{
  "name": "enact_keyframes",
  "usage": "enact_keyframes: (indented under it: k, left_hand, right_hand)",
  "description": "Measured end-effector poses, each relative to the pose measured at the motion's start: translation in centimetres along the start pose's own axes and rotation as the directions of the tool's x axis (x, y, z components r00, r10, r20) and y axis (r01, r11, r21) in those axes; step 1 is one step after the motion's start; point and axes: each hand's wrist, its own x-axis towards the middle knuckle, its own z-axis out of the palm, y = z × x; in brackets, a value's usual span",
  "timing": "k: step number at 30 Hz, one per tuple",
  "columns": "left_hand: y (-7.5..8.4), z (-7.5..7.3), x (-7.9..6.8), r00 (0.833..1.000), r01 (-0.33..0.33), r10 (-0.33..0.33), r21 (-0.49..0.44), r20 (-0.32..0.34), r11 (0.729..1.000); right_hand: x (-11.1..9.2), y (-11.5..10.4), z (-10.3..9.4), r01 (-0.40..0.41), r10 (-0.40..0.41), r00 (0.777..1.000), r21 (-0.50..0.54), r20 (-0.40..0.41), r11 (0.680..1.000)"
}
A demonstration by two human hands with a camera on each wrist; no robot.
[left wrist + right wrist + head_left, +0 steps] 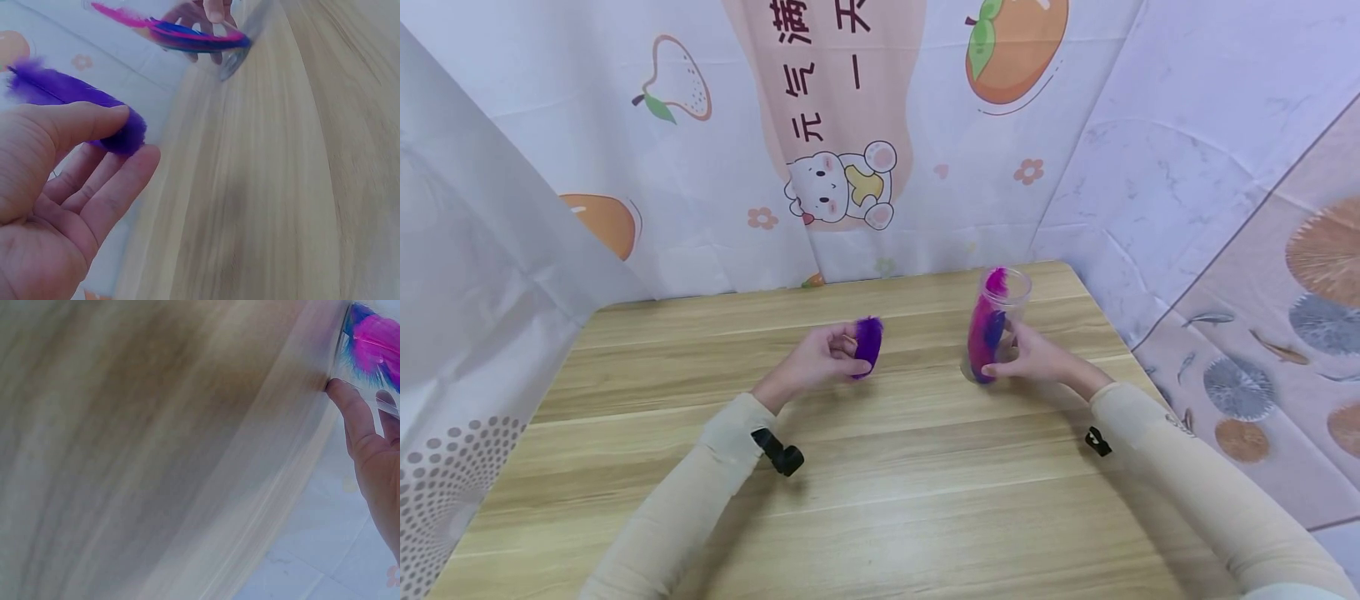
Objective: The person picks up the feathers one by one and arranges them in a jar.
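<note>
A purple feather [869,343] is pinched between the thumb and fingers of my left hand [822,360], held over the middle of the table. In the left wrist view the thumb presses on one end of the feather [75,90], and its fluffy end points away. To the right stands a tall clear cup [1017,288]. Pink feathers [981,321] and blue feathers [993,332] lie inside it, one pink tip reaching up to the rim. My right hand [1036,354] grips the cup low on its side, thumb in front and fingers behind. Only part of this hand [375,456] appears in the right wrist view.
The wood-grain table [880,500] ends at a printed curtain [700,183] behind. Another patterned curtain [1240,333] hangs along the right side. Black straps [778,452] sit at both wrists over light sleeves.
</note>
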Motion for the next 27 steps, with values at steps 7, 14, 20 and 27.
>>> enact_keyframes:
  k: [7,14,20,27]
  left_hand:
    - [1.1,0.6,0.4,1.000,-0.006,0.005,-0.042,-0.002,0.999]
    - [2.2,1.7,0.9,1.000,0.013,-0.012,-0.074,0.008,0.997]
    - [3.0,3.0,1.9,0.999,0.010,-0.007,-0.075,0.042,0.997]
    - [4.4,4.6,3.0,0.996,-0.014,0.018,-0.050,0.089,0.999]
  right_hand:
    - [0.2,0.1,0.1,0.011,-0.011,1.000,0.007,-0.003,1.000]
    - [0.1,0.0,0.1,0.010,-0.010,1.000,0.019,-0.004,1.000]
    - [0.2,0.3,0.2,0.017,-0.017,1.000,0.026,-0.008,0.999]
    - [0.1,0.1,0.1,-0.003,0.003,1.000,0.041,-0.001,0.999]
